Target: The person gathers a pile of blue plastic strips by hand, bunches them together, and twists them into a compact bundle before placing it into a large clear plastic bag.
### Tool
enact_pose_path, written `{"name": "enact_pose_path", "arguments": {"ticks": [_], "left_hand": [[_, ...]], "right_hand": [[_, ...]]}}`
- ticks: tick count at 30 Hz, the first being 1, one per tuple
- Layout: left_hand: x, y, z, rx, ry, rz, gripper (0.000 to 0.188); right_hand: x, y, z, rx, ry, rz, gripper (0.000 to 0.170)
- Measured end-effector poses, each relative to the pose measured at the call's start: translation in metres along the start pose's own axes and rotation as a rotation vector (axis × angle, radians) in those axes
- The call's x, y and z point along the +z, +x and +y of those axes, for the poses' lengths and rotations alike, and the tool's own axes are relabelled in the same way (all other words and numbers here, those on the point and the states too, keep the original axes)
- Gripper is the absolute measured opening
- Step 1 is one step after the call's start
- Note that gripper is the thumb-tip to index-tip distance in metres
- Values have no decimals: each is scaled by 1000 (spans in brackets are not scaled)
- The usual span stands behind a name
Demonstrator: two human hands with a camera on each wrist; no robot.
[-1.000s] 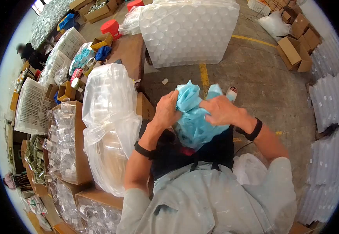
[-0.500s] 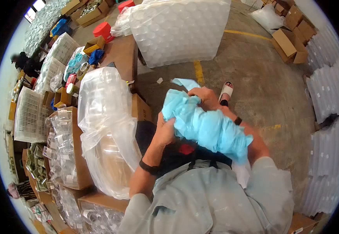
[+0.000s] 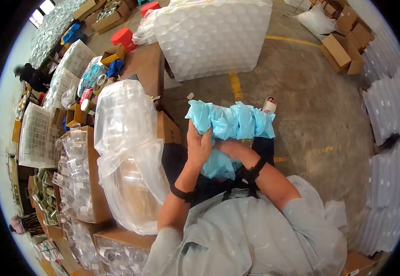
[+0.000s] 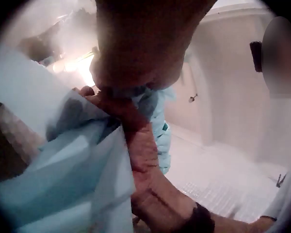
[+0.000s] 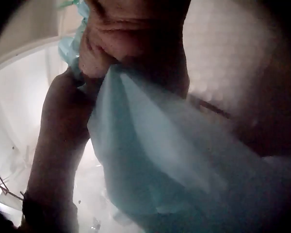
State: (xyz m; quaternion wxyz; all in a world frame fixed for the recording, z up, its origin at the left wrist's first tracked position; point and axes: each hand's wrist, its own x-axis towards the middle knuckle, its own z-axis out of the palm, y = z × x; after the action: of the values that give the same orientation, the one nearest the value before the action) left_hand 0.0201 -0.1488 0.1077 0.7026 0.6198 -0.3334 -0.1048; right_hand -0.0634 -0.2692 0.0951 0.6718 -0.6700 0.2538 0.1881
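Film [image 3: 229,120], thin and pale blue, lies bunched in a ridged roll at 12 o'clock, held above a seated worker's dark-clad lap. The left hand [image 3: 199,142] grips the roll near its 9 o'clock end, thumb up against the folds. Just below, the right hand [image 3: 232,148] is tucked under the roll, gripping a looser tail [image 3: 219,165]; the right wrist view shows that sheet drawn to a peak at the hand, though the fingertips are largely hidden.

Half a second earlier the roll slanted down toward 4 o'clock, across the right forearm. Now it runs nearly level from 9 to 3 o'clock, and the right hand has come in below it, close beside the left. The shift appears to leave the main length gathered and steadied by the left hand, with the right free to deal with the tail; the slack sheet suggests handling is still under way.

A plastic-wrapped stack [image 3: 124,115] stands at 9 o'clock, with a brown worktop [image 3: 145,69] at 11. A wrapped block [image 3: 213,39] stands on the floor at 12, beyond a sandalled foot [image 3: 269,106] at 1.
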Motion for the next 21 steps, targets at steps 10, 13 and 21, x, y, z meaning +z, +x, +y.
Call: {"name": "enact_pose_path", "arguments": {"ticks": [10, 13, 21], "left_hand": [[-16, 17, 3, 293, 571, 156, 33], [-29, 25, -3, 360, 705, 170, 32], [-34, 47, -6, 421, 780, 143, 41]], "right_hand": [[25, 6, 12, -280, 349, -144, 17], [32, -1, 14, -306, 457, -302, 13], [29, -21, 15, -248, 416, -300, 22]]}}
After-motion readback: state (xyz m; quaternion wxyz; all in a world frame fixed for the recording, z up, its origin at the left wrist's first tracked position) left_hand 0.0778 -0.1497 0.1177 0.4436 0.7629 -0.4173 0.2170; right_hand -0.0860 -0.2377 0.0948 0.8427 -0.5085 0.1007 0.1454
